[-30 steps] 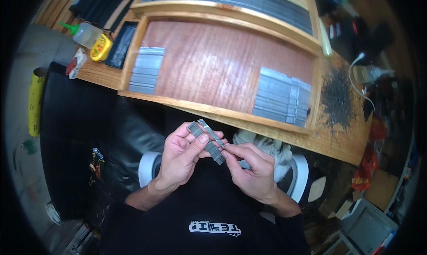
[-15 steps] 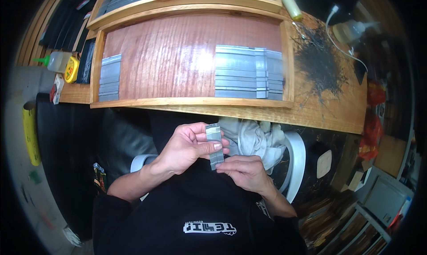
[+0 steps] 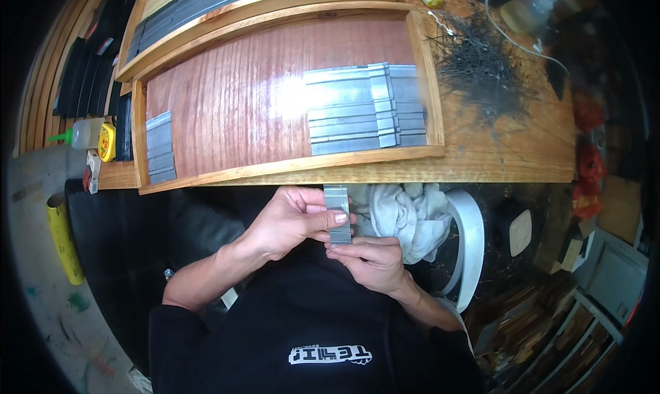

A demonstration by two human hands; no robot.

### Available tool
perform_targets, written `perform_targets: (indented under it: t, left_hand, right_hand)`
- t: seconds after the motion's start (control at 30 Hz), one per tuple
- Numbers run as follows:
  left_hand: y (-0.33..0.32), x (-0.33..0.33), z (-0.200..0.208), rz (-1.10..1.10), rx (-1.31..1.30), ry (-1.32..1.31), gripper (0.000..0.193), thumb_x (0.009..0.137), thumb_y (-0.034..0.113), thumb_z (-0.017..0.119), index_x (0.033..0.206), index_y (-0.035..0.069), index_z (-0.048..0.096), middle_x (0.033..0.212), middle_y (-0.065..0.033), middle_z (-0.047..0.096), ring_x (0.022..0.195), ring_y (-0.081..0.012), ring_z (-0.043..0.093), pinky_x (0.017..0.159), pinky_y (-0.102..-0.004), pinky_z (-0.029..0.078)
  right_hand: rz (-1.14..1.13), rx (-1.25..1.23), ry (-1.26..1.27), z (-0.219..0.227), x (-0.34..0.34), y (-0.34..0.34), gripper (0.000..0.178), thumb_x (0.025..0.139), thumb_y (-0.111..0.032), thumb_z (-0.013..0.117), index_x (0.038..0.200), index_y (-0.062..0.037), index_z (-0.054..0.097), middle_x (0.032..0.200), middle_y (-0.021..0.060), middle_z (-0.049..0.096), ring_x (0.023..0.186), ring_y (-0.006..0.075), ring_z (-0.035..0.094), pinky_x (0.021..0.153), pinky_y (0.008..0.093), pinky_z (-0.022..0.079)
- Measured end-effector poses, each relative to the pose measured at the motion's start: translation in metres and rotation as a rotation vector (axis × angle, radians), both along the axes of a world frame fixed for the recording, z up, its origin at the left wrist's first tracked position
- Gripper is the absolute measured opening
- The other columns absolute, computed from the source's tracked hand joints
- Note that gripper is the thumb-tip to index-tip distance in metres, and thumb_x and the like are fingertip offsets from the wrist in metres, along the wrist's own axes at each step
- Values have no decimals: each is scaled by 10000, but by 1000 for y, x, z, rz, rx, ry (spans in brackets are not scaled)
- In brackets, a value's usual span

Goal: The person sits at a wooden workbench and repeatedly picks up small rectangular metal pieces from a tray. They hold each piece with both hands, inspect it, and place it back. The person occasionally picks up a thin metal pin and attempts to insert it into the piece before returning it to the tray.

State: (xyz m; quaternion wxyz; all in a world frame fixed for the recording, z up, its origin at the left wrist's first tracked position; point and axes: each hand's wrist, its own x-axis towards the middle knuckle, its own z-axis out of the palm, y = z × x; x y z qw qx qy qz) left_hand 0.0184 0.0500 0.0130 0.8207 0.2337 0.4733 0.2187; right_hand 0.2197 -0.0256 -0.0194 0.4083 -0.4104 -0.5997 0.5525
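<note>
My left hand (image 3: 292, 219) is closed round a small grey strip-like piece (image 3: 337, 232), its thumb pressed flat across the front and its fingers behind. The piece is upright, with thin lines across it; whether it is one part or several stacked is hard to tell. At its lower end the thumb and fingertips of my right hand (image 3: 375, 262) are pinched together. Beyond my hands, a shallow wooden tray (image 3: 289, 168) rests on the bench. Inside it, similar grey strips lie in a larger block (image 3: 344, 112) at the right and a smaller block (image 3: 159, 146) at the left.
Behind the tray stands another wooden tray (image 3: 275, 2) with grey strips. A heap of thin dark slivers (image 3: 485, 71) covers part of the wooden bench (image 3: 509, 161). A yellow bottle (image 3: 106, 142) stands left. A pale cloth (image 3: 405, 219) hangs beside a white chair arm (image 3: 471, 249).
The view has turned a little, so the tray sits more to the left and tilted. The grey piece is now more upright, still between both hands, with its face turned more toward me.
</note>
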Motion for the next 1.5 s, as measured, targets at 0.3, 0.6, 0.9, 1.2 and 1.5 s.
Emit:
perform_targets:
  t: [0.3, 0.6, 0.9, 1.2, 1.5]
  left_hand:
    - [-4, -1, -1, -21, 99, 34, 205, 958, 50, 737, 1154, -11, 726, 969, -145, 783, 893, -203, 773, 685, -278, 634]
    - [-26, 0, 6, 81, 157, -21, 439, 961, -37, 694, 1388, -4, 597, 1040, -148, 773, 933, -230, 771, 790, -344, 661]
    - [-33, -4, 5, 49, 171, -39, 414, 963, -21, 701, 1367, -7, 611, 1018, -158, 777, 914, -238, 774, 764, -324, 652]
    - [-33, -3, 8, 48, 117, -86, 395, 974, -6, 695, 1361, -5, 614, 1007, -154, 778, 902, -229, 776, 734, -302, 641]
    - [-40, -1, 7, 47, 501, 20, 251, 944, -24, 723, 1194, -34, 707, 970, -146, 781, 877, -197, 767, 728, -290, 615]
  right_hand:
    - [124, -190, -154, 43, 27, 30, 115, 853, 9, 807, 938, 46, 738, 1080, 149, 715, 1128, 264, 706, 944, 362, 568]
    - [45, -505, 1233, 31, 17, 44, 571, 1039, -528, 518, 1313, -29, 562, 1476, 218, 459, 1558, 427, 182, 1215, 743, 83]
    - [64, -486, 1267, 27, 15, 44, 609, 1051, -575, 452, 1317, -40, 570, 1504, 212, 452, 1560, 431, 178, 1207, 753, 83]
    - [93, -515, 1279, 30, 14, 47, 615, 1053, -578, 448, 1306, -33, 575, 1476, 205, 474, 1561, 438, 177, 1203, 757, 86]
    - [-74, -165, 472, 45, 6, 41, 484, 922, -249, 800, 1275, 32, 624, 1291, 165, 556, 1168, 297, 645, 994, 411, 552]
